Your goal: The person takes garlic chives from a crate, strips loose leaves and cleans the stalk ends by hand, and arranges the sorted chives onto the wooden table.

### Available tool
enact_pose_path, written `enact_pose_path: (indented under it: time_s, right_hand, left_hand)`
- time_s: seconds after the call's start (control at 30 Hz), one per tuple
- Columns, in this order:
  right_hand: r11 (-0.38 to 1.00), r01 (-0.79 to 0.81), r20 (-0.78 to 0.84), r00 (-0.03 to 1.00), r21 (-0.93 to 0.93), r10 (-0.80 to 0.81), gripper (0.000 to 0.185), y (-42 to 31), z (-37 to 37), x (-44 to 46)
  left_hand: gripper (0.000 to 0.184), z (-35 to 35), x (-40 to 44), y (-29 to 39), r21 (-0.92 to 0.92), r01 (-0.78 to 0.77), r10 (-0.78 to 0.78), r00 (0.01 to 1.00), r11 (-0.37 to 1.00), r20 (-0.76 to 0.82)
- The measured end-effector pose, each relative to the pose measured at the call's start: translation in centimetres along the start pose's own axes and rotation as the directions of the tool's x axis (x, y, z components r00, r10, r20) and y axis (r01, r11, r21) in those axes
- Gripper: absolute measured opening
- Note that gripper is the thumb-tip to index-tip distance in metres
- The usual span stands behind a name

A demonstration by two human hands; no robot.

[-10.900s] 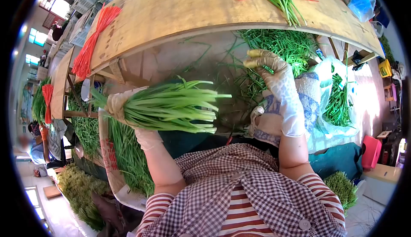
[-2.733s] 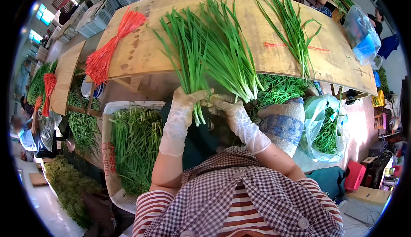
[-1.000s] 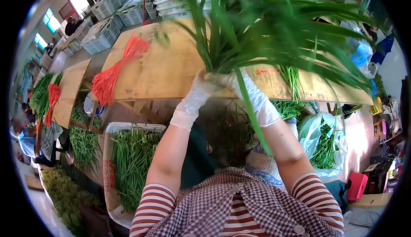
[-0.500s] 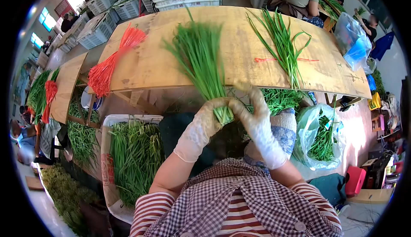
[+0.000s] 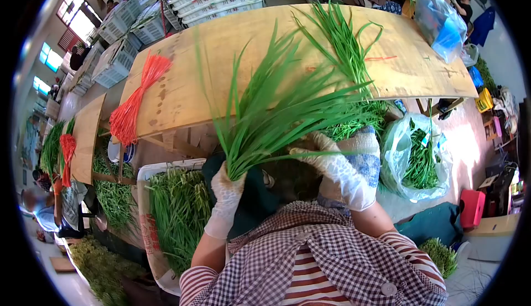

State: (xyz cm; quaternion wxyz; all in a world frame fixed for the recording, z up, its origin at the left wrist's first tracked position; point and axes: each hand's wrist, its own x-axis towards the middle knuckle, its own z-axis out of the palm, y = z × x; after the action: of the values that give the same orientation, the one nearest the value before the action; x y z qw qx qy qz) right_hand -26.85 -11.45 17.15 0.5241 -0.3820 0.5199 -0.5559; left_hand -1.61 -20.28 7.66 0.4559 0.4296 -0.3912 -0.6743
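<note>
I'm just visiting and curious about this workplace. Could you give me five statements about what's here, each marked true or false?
1. The left hand grips a bunch of green leaves. True.
2. The right hand is gripping the red strands. False: the strands lie on the table, well away from that hand.
3. Another bunch lies on the table. True.
4. The white tub is filled with potatoes. False: it holds long greens.
5. Both hands are bare. False: both wear whitish gloves.
</note>
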Motion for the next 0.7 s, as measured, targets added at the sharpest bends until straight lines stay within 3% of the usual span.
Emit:
enact_pose_path:
  time_s: [0.03, 0.07, 0.1, 0.13, 0.17, 0.23, 0.33, 0.43, 0.5, 0.53, 0.63, 0.67, 0.7]
  right_hand:
    - [0.999, -0.047, -0.052, 0.998, -0.020, 0.046, 0.049, -0.3, -0.8, -1.0]
    - [0.997, -0.038, -0.063, 0.997, -0.063, 0.034, 0.044, -0.2, -1.7, -0.8]
    - [0.994, -0.029, -0.073, 0.997, -0.108, 0.021, 0.041, -0.6, -2.4, -0.8]
    - [0.983, -0.005, -0.121, 0.993, -0.186, -0.018, 0.032, -1.5, -3.1, -2.1]
    - [0.962, -0.084, -0.154, 0.987, -0.260, 0.044, 0.026, -2.6, -3.6, -2.6]
    - [0.955, -0.095, -0.236, 0.971, -0.281, 0.027, 0.024, -4.8, -3.9, -3.9]
    - [0.975, -0.044, -0.401, 0.915, -0.217, -0.048, 0.026, -6.7, -3.7, -5.0]
    - [0.990, 0.136, -0.207, 0.968, -0.023, -0.138, 0.037, -7.2, -1.2, -4.9]
    - [0.924, 0.236, -0.044, 0.964, -0.300, -0.261, 0.051, -7.1, 1.3, -3.6]
    - [0.939, 0.218, -0.033, 0.972, -0.265, -0.235, 0.054, -6.6, 2.5, -2.8]
    - [0.958, 0.202, 0.068, 0.979, -0.203, -0.192, 0.054, -5.4, 5.0, -0.6]
    - [0.978, 0.195, 0.078, 0.979, -0.077, -0.189, 0.040, -3.9, 5.5, 0.5]
    - [0.979, 0.181, 0.057, 0.983, -0.091, -0.176, 0.035, -4.3, 5.7, 0.8]
  left_hand:
    - [0.051, -0.8, -0.4, 0.6, -0.485, 0.135, -0.149, 0.989, 0.864, 0.009]
    - [0.048, -0.9, -1.3, 1.7, 0.064, 0.000, 0.004, 0.998, 0.998, -0.062]
    - [0.045, -0.9, -2.3, 2.7, 0.594, -0.117, 0.172, 0.984, 0.796, -0.037]
    - [0.042, -1.1, -2.9, 3.1, 0.928, -0.175, 0.294, 0.953, 0.329, 0.076]
    - [0.045, -1.7, -2.9, 2.8, 0.935, -0.172, 0.326, 0.943, 0.309, 0.065]
    - [0.050, -2.7, -2.6, 1.8, 0.948, -0.163, 0.388, 0.921, 0.272, 0.047]
    - [0.051, -2.0, -2.9, 2.5, 0.944, -0.101, 0.296, 0.955, 0.314, 0.003]
    - [0.051, -0.7, -3.3, 2.9, 0.952, -0.100, 0.282, 0.959, 0.290, 0.015]
    - [0.051, 0.2, -3.2, 2.7, 0.953, -0.093, 0.259, 0.966, 0.290, 0.015]
    - [0.050, 0.6, -3.2, 2.6, 0.953, -0.088, 0.249, 0.968, 0.289, 0.013]
    - [0.046, 1.2, -2.2, 0.9, 0.850, -0.149, 0.242, 0.970, 0.505, 0.026]
    - [0.042, 1.6, -2.0, 0.5, 0.802, -0.163, 0.236, 0.971, 0.575, 0.029]
    - [0.039, 2.9, -2.1, 1.1, 0.748, -0.175, 0.230, 0.973, 0.640, 0.031]
